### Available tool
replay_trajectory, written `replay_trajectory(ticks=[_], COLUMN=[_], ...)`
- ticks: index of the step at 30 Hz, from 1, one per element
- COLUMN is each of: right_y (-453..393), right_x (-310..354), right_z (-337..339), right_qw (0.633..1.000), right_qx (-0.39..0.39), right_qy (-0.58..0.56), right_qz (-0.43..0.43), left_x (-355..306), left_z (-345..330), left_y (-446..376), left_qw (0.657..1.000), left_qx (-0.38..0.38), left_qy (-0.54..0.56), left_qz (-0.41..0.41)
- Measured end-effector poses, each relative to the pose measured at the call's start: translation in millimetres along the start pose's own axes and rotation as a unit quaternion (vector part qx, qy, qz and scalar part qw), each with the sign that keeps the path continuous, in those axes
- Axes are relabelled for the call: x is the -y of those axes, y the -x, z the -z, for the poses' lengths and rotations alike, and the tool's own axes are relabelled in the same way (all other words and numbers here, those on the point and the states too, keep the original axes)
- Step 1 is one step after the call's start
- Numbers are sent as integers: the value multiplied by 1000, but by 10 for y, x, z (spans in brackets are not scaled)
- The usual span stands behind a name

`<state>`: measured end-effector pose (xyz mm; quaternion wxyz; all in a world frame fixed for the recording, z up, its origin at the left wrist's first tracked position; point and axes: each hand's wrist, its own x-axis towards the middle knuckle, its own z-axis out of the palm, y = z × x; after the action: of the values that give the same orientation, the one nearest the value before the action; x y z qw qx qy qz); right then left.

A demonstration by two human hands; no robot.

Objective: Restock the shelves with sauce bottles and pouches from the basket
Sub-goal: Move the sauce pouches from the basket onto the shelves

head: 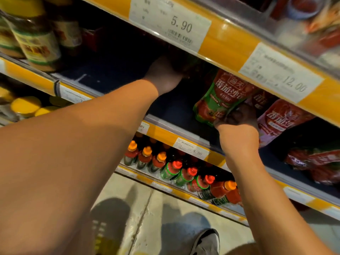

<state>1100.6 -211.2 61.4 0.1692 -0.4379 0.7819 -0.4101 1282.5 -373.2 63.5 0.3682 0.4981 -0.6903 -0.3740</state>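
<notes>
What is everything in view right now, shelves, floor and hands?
green-and-red sauce pouch: one, middle shelf, pinched at its lower edge by the right hand
pink sauce pouches: at least two, right of it
red pouches: several, lying at far right
jars: several, yellow-lidded, upper left
sauce bottles: a row, orange and red caps, lower shelf
price tags: white, on yellow shelf rails
shoes: two, on the floor
left hand: reaching deep into the shelf, fingers hidden
right hand: at the pouch

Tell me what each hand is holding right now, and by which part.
The right hand pinches the green-and-red sauce pouch at its lower right edge. The left hand reaches deep into the dark shelf; whether it holds anything cannot be told.
</notes>
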Motion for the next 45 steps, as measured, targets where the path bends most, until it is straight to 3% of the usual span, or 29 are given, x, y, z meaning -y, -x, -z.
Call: replay_trajectory(ticks=[8,12,17,23,28,34,38,45], right_y=[344,531,753,1078,1432,1851,2182,2789], right_x=[172,239,404,645,905,1209,1530,2191], right_z=[122,145,108,-32,-94,-265,-475,-1005], right_qw=[999,998,988,967,945,922,896,824], right_qx=[-1,60,129,205,258,301,369,435], right_qy=[-35,-9,22,33,26,1,-39,30], right_qz=[-16,16,86,150,200,243,244,363], left_x=[-188,-210,-249,-408,-399,-76,291,758], left_z=[279,452,663,1094,1690,2329,2718,3300], left_y=[373,731,1293,1882,2526,3428,4062,4991], left_qw=[990,988,971,961,972,990,984,962], left_qx=[26,86,148,149,100,-22,-81,-179], left_qy=[-142,-132,-184,-226,-212,-137,-128,-103], left_qz=[-5,6,-36,-54,-26,32,92,176])
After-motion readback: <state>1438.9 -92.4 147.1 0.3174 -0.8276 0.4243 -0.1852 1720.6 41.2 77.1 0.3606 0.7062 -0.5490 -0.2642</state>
